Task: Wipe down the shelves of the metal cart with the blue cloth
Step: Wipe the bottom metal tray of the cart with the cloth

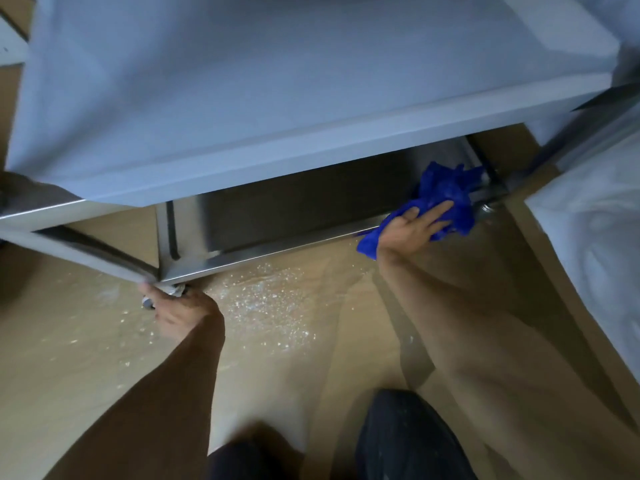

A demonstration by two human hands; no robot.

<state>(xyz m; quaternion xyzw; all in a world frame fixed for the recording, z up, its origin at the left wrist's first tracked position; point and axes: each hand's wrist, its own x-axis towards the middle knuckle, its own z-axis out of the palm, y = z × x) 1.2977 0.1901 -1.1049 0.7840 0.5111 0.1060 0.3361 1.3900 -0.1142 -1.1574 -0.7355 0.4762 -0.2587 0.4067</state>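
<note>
The metal cart fills the upper view: its pale upper shelf lies close under me and its shiny bottom shelf shows beneath. A crumpled blue cloth lies on the right front corner of the bottom shelf. My right hand presses the cloth with straight, spread fingers. Lower left, my left hand grips the cart's front left corner by the caster; its fingers are mostly hidden under the frame.
The floor is tan, with shiny wet specks in front of the cart. A white surface stands at the right edge. My dark trouser knee shows at the bottom.
</note>
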